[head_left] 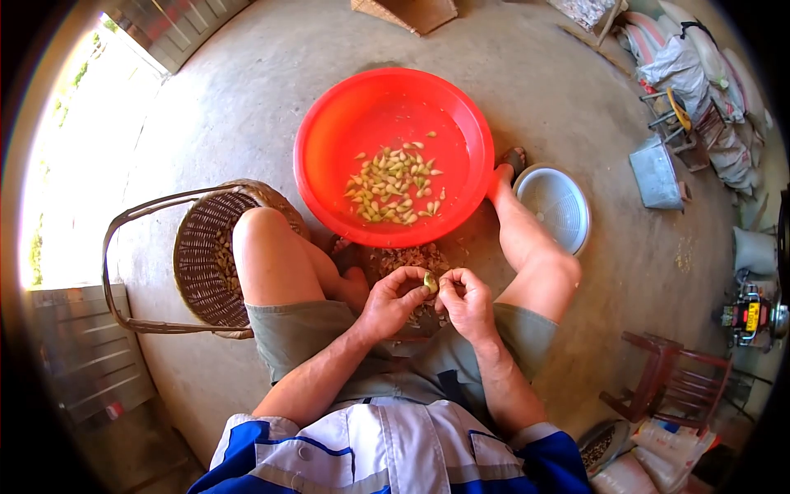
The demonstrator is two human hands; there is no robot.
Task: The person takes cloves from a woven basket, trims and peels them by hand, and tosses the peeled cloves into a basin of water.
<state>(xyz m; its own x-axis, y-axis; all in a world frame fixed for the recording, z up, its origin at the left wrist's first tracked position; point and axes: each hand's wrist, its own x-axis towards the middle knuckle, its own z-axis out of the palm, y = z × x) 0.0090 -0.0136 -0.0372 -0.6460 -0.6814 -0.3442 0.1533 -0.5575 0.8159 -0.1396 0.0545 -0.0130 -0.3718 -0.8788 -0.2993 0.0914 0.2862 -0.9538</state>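
Over my lap, my left hand (396, 302) pinches a small pale green, teardrop-shaped bulb (430, 282) between thumb and forefinger. My right hand (467, 305) is closed right beside it, its thumb and fingertip pressed together at the bulb's edge. Whether it grips a bit of skin is too small to make out. In front of my knees stands a large red basin (317, 193) with many similar pale bulbs (395, 181) gathered in its lower middle. Brown peelings (411, 259) lie on the floor between my feet and the basin.
A wicker basket (197, 272) with a tall handle and some bulbs inside stands by my left leg. A white plastic strainer (553, 202) is at my right foot. Farther right are a metal bucket (656, 174), a wooden chair (671, 379) and piled sacks (679, 70).
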